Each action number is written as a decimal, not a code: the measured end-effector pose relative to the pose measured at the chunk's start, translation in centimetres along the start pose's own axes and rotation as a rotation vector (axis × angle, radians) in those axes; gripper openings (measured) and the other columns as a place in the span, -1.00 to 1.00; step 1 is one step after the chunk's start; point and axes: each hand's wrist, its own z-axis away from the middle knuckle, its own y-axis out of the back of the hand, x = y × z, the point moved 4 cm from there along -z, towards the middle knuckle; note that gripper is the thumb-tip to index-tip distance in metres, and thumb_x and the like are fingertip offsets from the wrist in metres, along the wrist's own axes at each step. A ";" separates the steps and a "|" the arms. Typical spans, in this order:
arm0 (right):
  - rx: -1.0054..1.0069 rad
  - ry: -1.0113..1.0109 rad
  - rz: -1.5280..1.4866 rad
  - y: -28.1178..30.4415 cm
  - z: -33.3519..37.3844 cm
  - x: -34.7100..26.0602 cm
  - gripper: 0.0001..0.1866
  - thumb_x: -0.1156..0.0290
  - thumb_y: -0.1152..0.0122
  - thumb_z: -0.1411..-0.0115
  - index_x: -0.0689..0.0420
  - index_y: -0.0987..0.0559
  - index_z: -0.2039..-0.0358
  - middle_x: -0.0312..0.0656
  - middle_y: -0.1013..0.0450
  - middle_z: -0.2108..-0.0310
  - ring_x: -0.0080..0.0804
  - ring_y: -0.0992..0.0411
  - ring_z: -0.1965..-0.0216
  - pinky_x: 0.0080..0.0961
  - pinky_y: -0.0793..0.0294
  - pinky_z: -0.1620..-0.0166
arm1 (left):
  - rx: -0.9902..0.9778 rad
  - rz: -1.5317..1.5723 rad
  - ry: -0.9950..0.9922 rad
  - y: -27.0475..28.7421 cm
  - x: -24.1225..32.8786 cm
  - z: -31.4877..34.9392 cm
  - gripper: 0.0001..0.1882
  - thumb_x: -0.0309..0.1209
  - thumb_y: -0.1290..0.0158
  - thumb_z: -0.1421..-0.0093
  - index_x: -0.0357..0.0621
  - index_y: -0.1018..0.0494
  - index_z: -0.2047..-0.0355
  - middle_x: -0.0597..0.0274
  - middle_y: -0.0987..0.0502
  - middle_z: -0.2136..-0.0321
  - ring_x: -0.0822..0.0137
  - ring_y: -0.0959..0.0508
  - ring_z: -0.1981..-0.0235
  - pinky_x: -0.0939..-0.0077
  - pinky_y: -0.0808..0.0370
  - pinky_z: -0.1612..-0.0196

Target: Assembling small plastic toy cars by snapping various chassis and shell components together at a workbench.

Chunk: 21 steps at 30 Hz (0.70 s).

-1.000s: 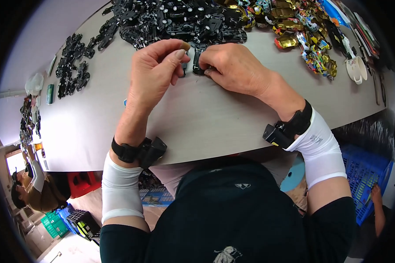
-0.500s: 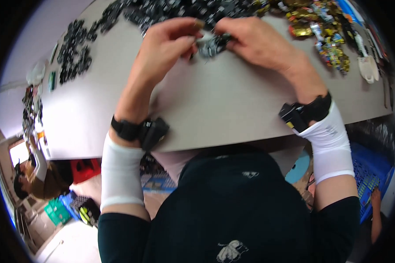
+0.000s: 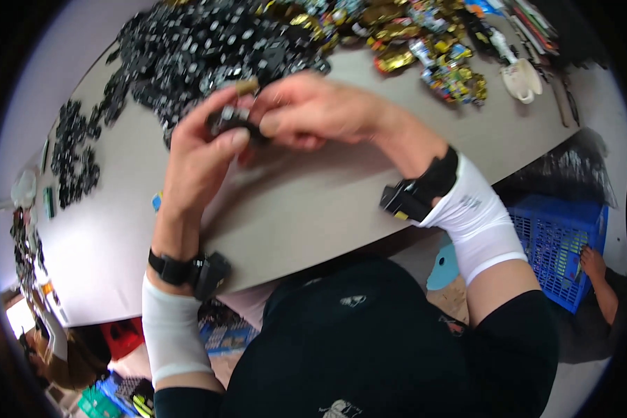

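Observation:
Over the table (image 3: 313, 198), in front of the heap, my two hands meet around a small black piece (image 3: 228, 120) with a shiny light spot. Its exact kind cannot be made out. My left hand (image 3: 200, 150) pinches it between thumb and fingers; a tan-gold covering (image 3: 246, 86) shows at one fingertip. From the right, my right hand (image 3: 320, 111) bends its fingers against the same piece, partly hiding it. Just beyond lies a large heap of small glossy black pieces (image 3: 212, 49).
Gold and multicoloured foil wrappers (image 3: 400, 42) lie far right, near a white-handled tool (image 3: 521, 80). More black pieces (image 3: 76, 157) spread at the left. A blue crate (image 3: 557, 244) stands below the table's right edge, with another person's hand (image 3: 592, 263) at it. Another person (image 3: 66, 359) sits far left.
The view has turned and shifted, showing more of the black heap. My hands have come closer together; the clear, greyish thing seen between them earlier no longer shows, and a black piece does.

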 end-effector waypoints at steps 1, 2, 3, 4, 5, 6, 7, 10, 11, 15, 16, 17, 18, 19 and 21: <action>-0.076 -0.024 -0.091 -0.7 0.1 0.1 -0.79 0.35 -0.07 -0.18 0.22 -0.46 0.25 -0.41 -0.29 0.60 -0.75 -0.19 0.64 -0.81 -0.11 0.65 | -0.071 -0.014 0.028 0.0 0.1 0.1 -0.54 -0.45 -0.17 -0.02 -0.30 -0.38 0.04 0.24 -0.38 0.20 0.44 -0.42 0.34 0.61 -0.39 0.40; -0.097 -0.044 -0.118 -0.9 0.1 0.3 -0.78 0.34 -0.08 -0.18 0.21 -0.46 0.24 -0.42 -0.29 0.59 -0.76 -0.20 0.64 -0.81 -0.11 0.64 | -0.140 -0.030 0.056 0.2 0.1 0.1 -0.56 -0.40 -0.19 -0.01 -0.29 -0.41 0.09 0.25 -0.37 0.23 0.45 -0.41 0.32 0.61 -0.38 0.39; -0.089 -0.067 -0.125 -0.9 0.1 0.5 -0.78 0.33 -0.09 -0.18 0.21 -0.46 0.25 -0.42 -0.30 0.59 -0.76 -0.20 0.64 -0.81 -0.12 0.64 | -0.133 -0.011 0.034 0.1 0.1 0.3 -0.60 -0.37 -0.20 -0.01 -0.29 -0.44 0.15 0.27 -0.35 0.25 0.45 -0.41 0.33 0.63 -0.38 0.39; -0.082 -0.090 -0.136 -0.8 0.0 0.6 -0.77 0.33 -0.10 -0.17 0.21 -0.46 0.25 -0.42 -0.30 0.59 -0.77 -0.20 0.63 -0.81 -0.12 0.64 | -0.125 0.007 0.015 0.1 0.1 0.4 -0.63 -0.35 -0.20 -0.01 -0.29 -0.46 0.21 0.28 -0.34 0.28 0.45 -0.40 0.33 0.65 -0.37 0.38; -0.074 -0.068 -0.112 -0.4 -0.1 0.5 -0.80 0.36 -0.13 -0.14 0.22 -0.50 0.28 -0.38 -0.36 0.58 -0.76 -0.24 0.61 -0.78 -0.18 0.62 | -0.113 0.050 -0.008 0.0 -0.2 0.4 -0.67 -0.35 -0.19 -0.03 -0.29 -0.45 0.24 0.25 -0.36 0.27 0.47 -0.40 0.33 0.65 -0.37 0.38; -0.081 -0.066 -0.108 -0.5 -0.1 0.1 -0.80 0.36 -0.13 -0.14 0.22 -0.50 0.28 -0.38 -0.36 0.58 -0.76 -0.24 0.61 -0.78 -0.18 0.62 | -0.108 0.046 -0.013 0.1 -0.2 0.5 -0.67 -0.35 -0.19 -0.03 -0.29 -0.45 0.24 0.25 -0.36 0.27 0.47 -0.40 0.33 0.65 -0.37 0.38; 0.034 0.102 0.161 -0.1 0.1 -1.1 -0.81 0.39 -0.14 -0.11 0.21 -0.53 0.30 -0.37 -0.39 0.57 -0.75 -0.26 0.60 -0.76 -0.21 0.60 | -0.073 0.134 0.041 0.2 -0.4 0.5 -0.66 -0.34 -0.18 -0.04 -0.28 -0.43 0.22 0.25 -0.38 0.29 0.47 -0.41 0.35 0.64 -0.37 0.39; 0.302 0.076 0.453 1.1 2.1 -4.7 -0.83 0.44 -0.17 -0.05 0.19 -0.58 0.33 -0.36 -0.44 0.56 -0.74 -0.30 0.56 -0.74 -0.26 0.52 | -0.014 0.310 0.191 0.3 -1.0 0.6 -0.67 -0.41 -0.08 -0.14 -0.27 -0.35 0.11 0.22 -0.46 0.33 0.47 -0.45 0.47 0.65 -0.40 0.44; 0.280 0.021 0.366 1.7 2.2 -3.9 -0.83 0.42 -0.18 -0.05 0.20 -0.58 0.34 -0.37 -0.43 0.57 -0.75 -0.29 0.56 -0.73 -0.25 0.53 | 0.009 0.325 0.188 -0.1 -1.0 0.3 -0.69 -0.45 -0.06 -0.15 -0.28 -0.35 0.11 0.20 -0.47 0.32 0.46 -0.47 0.47 0.65 -0.41 0.44; 0.221 0.004 0.409 0.3 0.8 -1.9 -0.87 0.42 -0.23 -0.03 0.22 -0.51 0.49 -0.44 -0.35 0.63 -0.75 -0.23 0.61 -0.71 -0.18 0.59 | -0.023 0.310 0.160 -0.4 -1.1 0.0 -0.71 -0.55 -0.04 -0.14 -0.33 -0.35 0.11 0.19 -0.50 0.38 0.43 -0.50 0.47 0.60 -0.45 0.44; 0.207 0.009 0.410 0.0 0.4 -1.5 -0.87 0.42 -0.23 -0.03 0.22 -0.51 0.49 -0.44 -0.35 0.63 -0.75 -0.23 0.61 -0.71 -0.18 0.59 | -0.011 0.306 0.153 -0.2 -1.1 0.1 -0.71 -0.55 -0.04 -0.14 -0.33 -0.35 0.11 0.19 -0.50 0.38 0.43 -0.50 0.47 0.60 -0.45 0.44; 0.315 0.194 0.525 -0.1 0.0 -1.4 -0.86 0.43 -0.24 -0.03 0.22 -0.49 0.51 -0.44 -0.34 0.64 -0.76 -0.23 0.59 -0.71 -0.18 0.59 | 0.046 0.314 0.156 0.2 -1.1 0.2 -0.73 -0.55 -0.05 -0.14 -0.33 -0.37 0.13 0.18 -0.50 0.39 0.42 -0.50 0.47 0.61 -0.46 0.43; 0.428 0.381 0.638 -0.3 0.1 -1.9 -0.85 0.44 -0.24 -0.03 0.22 -0.47 0.54 -0.44 -0.33 0.65 -0.76 -0.23 0.58 -0.70 -0.18 0.59 | 0.095 0.326 0.159 0.4 -1.2 0.1 -0.74 -0.55 -0.05 -0.13 -0.33 -0.38 0.15 0.18 -0.51 0.40 0.42 -0.51 0.46 0.61 -0.47 0.43; 0.521 0.416 0.781 -0.6 0.4 -2.4 -0.86 0.43 -0.23 0.05 0.19 -0.47 0.58 -0.22 -0.38 0.67 -0.49 -0.32 0.63 -0.51 -0.30 0.55 | 0.138 0.331 0.172 0.6 -1.6 0.1 -0.74 -0.55 -0.06 -0.13 -0.32 -0.40 0.15 0.17 -0.51 0.41 0.41 -0.51 0.45 0.59 -0.48 0.38; 0.549 0.554 1.069 -1.3 0.8 -2.9 -0.88 0.45 -0.22 0.07 0.18 -0.46 0.53 -0.20 -0.38 0.63 -0.40 -0.37 0.59 -0.46 -0.34 0.53 | 0.210 0.369 0.153 -0.2 -1.7 0.2 -0.72 -0.55 -0.07 -0.12 -0.32 -0.40 0.14 0.16 -0.51 0.40 0.40 -0.51 0.45 0.58 -0.49 0.36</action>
